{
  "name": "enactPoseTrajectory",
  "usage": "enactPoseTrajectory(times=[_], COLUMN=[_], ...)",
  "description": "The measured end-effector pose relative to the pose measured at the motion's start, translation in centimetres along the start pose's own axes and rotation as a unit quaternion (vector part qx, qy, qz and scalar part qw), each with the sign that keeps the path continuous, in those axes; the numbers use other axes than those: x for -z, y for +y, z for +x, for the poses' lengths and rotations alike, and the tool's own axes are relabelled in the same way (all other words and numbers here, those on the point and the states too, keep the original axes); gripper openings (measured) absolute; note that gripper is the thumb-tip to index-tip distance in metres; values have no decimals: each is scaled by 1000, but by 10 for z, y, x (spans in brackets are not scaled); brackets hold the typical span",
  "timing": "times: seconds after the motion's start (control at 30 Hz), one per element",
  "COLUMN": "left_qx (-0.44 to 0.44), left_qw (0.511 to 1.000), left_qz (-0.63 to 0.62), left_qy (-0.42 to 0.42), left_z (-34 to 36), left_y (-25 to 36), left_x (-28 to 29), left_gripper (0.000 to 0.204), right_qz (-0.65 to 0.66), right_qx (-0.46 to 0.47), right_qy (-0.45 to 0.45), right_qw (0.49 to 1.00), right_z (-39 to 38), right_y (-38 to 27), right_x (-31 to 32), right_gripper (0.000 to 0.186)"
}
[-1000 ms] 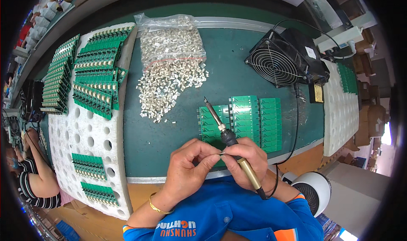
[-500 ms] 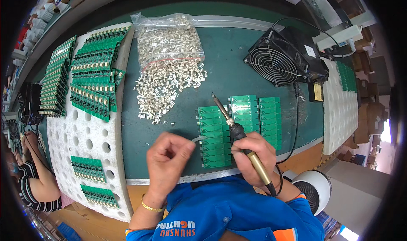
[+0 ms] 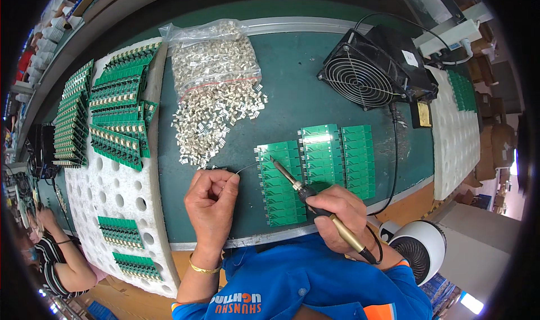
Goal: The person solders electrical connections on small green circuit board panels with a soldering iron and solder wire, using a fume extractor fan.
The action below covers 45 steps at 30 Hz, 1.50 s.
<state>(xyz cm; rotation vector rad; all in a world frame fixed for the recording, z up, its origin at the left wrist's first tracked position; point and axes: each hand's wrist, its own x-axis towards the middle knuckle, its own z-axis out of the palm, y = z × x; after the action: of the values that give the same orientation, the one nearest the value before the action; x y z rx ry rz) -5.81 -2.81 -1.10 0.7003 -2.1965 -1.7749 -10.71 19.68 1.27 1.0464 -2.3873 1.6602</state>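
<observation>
My right hand (image 3: pixel 342 217) grips a soldering iron (image 3: pixel 306 193) like a pen, its tip resting at the top left corner of a row of green circuit boards (image 3: pixel 281 180) on the green mat. My left hand (image 3: pixel 211 203) pinches a thin solder wire (image 3: pixel 245 167) that reaches toward the same corner. More green boards (image 3: pixel 336 154) lie side by side just right of the first row.
A heap of small metal parts (image 3: pixel 211 123) spills from a clear bag (image 3: pixel 214 61) at the mat's left. White perforated foam (image 3: pixel 112 188) holds stacks of green boards (image 3: pixel 115 109). A black fan (image 3: pixel 365 78) stands at the back right. Another person (image 3: pixel 53 252) sits at lower left.
My hands have parted from in front of my chest. The left hand moved left with the wire, and the iron's tip came down onto the boards' corner.
</observation>
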Motion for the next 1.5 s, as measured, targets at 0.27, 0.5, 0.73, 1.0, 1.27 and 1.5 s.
enactPoseTrajectory(times=[0.27,0.5,0.73,1.0,1.27,1.5], left_qx=[2,-31,-59,-93,-96,-104], left_qw=[1000,998,996,990,989,988], left_qz=[10,49,73,102,108,111], left_qy=[-7,-1,0,21,20,17], left_z=[0,1,4,6,6,7], left_y=[-3,-4,-2,-1,2,3], left_x=[1,-2,-5,-9,-9,-8], left_gripper=[6,6,6,7,7,6], right_qz=[-19,-37,-49,-58,-72,-76], right_qx=[26,36,36,40,50,53], right_qy=[-10,-7,-21,-25,-38,-30], right_qw=[999,999,998,997,995,995], right_z=[3,2,1,0,-1,-2], right_y=[4,6,6,6,6,6], right_x=[-9,-13,-13,-15,-17,-18], right_gripper=[25,27,28,29,30,30])
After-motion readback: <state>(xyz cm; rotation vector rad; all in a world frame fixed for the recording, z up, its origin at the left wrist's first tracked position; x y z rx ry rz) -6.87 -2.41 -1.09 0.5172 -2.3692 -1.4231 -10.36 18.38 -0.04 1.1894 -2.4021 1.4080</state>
